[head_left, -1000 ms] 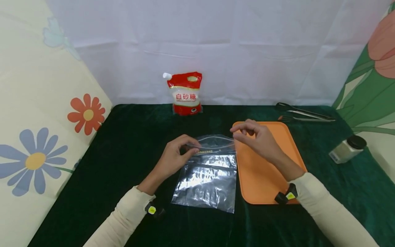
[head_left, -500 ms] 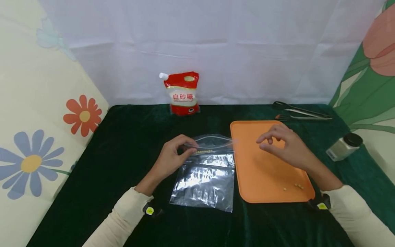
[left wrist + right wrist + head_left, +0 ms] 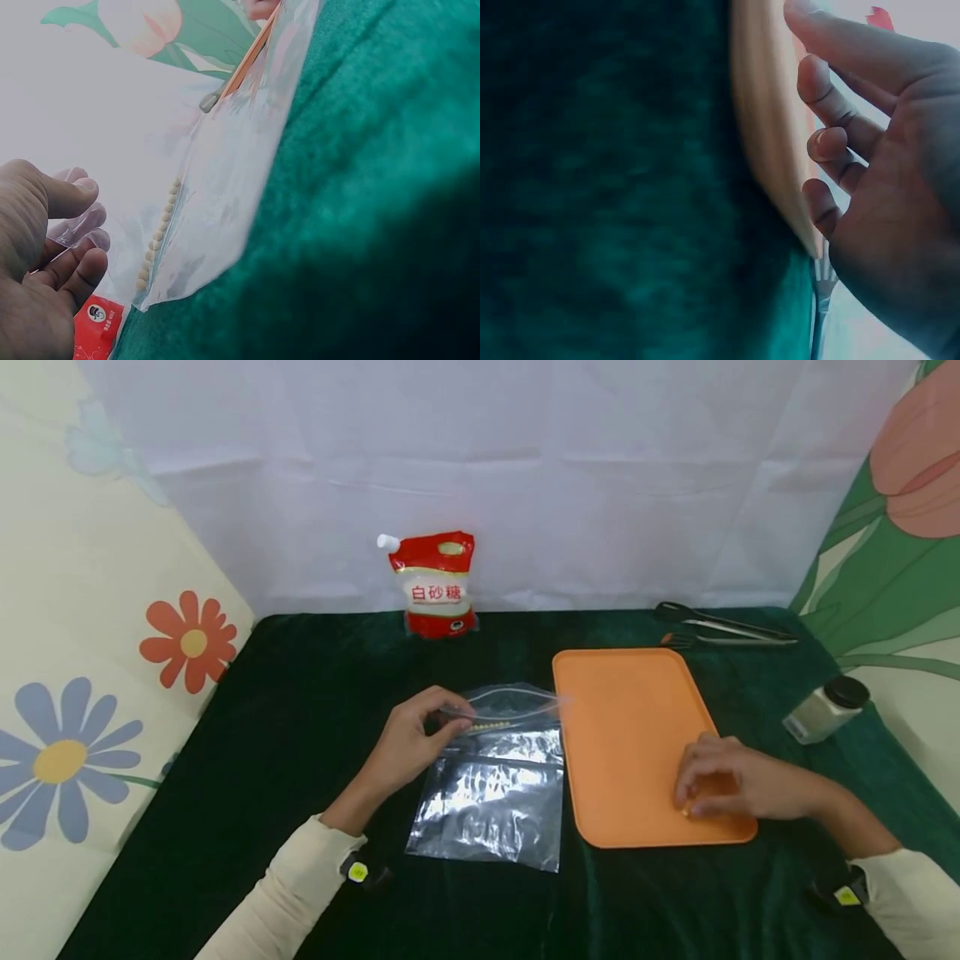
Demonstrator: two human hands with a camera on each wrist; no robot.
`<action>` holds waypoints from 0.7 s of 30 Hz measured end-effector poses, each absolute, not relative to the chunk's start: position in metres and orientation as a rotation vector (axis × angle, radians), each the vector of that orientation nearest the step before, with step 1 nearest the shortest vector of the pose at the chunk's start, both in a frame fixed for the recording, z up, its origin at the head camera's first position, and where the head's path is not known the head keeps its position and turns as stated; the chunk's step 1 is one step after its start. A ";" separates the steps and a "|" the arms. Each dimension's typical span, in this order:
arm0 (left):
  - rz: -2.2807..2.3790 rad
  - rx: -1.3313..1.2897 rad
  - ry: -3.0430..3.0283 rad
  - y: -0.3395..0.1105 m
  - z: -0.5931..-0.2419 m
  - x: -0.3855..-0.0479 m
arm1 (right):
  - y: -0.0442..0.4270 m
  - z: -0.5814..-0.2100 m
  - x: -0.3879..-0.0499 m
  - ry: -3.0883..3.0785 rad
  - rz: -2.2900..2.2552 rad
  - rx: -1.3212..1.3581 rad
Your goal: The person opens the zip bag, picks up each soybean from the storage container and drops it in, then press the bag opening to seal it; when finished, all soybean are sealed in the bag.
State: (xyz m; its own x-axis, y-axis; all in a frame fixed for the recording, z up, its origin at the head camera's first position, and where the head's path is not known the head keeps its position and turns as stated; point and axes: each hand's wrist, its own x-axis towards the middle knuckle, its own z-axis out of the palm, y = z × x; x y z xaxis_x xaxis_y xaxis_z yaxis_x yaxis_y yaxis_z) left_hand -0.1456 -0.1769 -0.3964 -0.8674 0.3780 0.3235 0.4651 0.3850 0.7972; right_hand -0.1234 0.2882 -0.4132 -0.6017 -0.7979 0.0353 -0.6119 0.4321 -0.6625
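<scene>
A small staged tabletop set-up: plain white backdrop, flower-printed side panels, green velvety table cover

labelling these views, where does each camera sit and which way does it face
Head: on the head, facing forward-down at bag and tray; left hand, right hand, sleeves show.
Left wrist: on that wrist, facing the bag past the left fingers.
Right wrist: on that wrist, facing cloth and tray's edge past right fingers.
Head and left wrist share the bag.

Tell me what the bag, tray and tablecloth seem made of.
Bag: thin, clear, glossy plastic, by its glints and wrinkles.
Tray: probably matte plastic, evenly orange with a raised rim.
Tablecloth: likely velvety fabric, given its soft, patchy green sheen.
</scene>
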 end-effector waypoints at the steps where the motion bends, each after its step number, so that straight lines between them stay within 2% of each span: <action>1: -1.504 -0.774 -2.540 -0.178 -0.401 -0.148 | 0.288 -0.415 -0.123 2.413 -0.920 -1.229; 4: -1.496 -0.779 -2.534 -0.183 -0.416 -0.156 | 0.287 -0.418 -0.122 2.446 -0.894 -1.234; 13: -1.480 -0.803 -2.520 -0.184 -0.415 -0.156 | 0.283 -0.420 -0.124 2.493 -0.851 -1.192; 21: -1.479 -0.805 -2.531 -0.184 -0.415 -0.156 | 0.270 -0.408 -0.138 2.418 -1.100 -1.146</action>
State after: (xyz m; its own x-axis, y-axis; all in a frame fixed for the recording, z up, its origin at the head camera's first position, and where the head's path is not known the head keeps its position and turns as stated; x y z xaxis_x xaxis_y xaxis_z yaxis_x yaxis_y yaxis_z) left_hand -0.1561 -0.1838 -0.4147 -0.8550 0.3903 0.3415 0.4890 0.3878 0.7813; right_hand -0.1376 0.2705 -0.4078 -0.6604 -0.7455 0.0907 -0.5582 0.4065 -0.7232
